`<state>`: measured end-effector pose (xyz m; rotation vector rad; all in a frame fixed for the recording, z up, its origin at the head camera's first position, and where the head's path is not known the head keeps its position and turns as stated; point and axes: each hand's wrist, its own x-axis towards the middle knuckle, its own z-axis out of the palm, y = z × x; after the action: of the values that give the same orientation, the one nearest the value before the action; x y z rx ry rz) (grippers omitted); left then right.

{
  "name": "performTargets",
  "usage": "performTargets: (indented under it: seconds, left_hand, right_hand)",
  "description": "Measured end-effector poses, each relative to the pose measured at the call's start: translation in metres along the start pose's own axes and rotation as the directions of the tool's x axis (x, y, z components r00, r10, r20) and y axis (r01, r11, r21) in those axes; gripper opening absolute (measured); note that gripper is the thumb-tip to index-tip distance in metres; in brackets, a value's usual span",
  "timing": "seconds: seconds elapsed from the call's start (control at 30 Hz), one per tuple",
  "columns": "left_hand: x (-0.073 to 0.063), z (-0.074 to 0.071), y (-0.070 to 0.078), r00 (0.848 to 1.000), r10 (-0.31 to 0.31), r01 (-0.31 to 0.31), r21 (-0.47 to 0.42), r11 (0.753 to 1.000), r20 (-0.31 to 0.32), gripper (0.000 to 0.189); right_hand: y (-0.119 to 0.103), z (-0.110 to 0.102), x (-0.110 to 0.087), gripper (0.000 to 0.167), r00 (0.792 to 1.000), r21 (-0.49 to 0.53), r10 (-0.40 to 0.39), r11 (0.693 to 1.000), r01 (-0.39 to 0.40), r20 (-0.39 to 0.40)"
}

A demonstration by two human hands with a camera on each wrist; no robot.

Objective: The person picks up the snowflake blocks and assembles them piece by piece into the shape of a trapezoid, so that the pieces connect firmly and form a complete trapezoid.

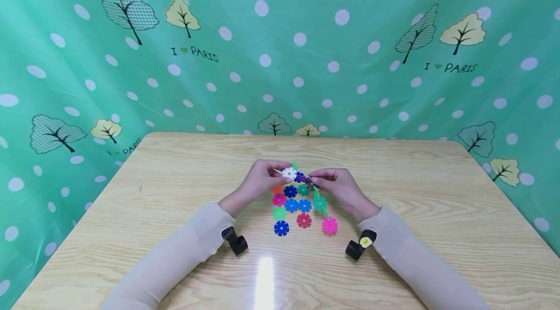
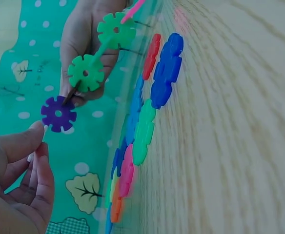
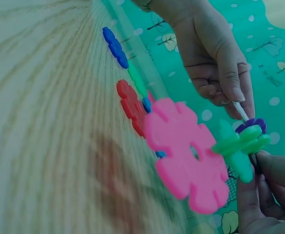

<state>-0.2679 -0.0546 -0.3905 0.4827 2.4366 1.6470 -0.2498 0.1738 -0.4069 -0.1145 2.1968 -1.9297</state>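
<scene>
While the two hands meet near the middle of the head view, the white disc (image 1: 289, 174) is up off the table (image 1: 197, 179), pinched by the thumb and fingers of the left hand (image 1: 262, 181); its edge is right at the purple disc (image 2: 52, 117), but I cannot tell if their slots have joined; the right hand (image 1: 341, 188) has thumb and fingers clamped on a dark disc (image 2: 72, 91), which links purple to two green discs (image 2: 94, 78) and a pink disc (image 3: 181, 151), lower in the frame.

The white disc looks light, thin and stiff, and maybe a bit slippery; hold it by its flat sides near the rim, with the slot facing purple left free; a hard push might bend a tooth; the chain may twist, so hold it close to the joint.

Below the hands, flat discs (image 1: 290, 205) lie in a patch, with a blue disc (image 1: 281, 228) nearest the bottom; at the top hangs a dotted green cloth (image 1: 280, 86).
</scene>
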Motion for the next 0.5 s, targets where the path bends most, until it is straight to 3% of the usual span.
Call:
performTargets:
  seconds: [0.5]
  left_hand:
    - [0.0008, -0.001, 0.001, 0.998, 0.025, -0.026, 0.007, 1.0, 0.05, 0.035]
  right_hand:
    - [0.0002, 0.0002, 0.0007, 0.026, 1.0, -0.006, -0.002, 1.0, 0.002, -0.005]
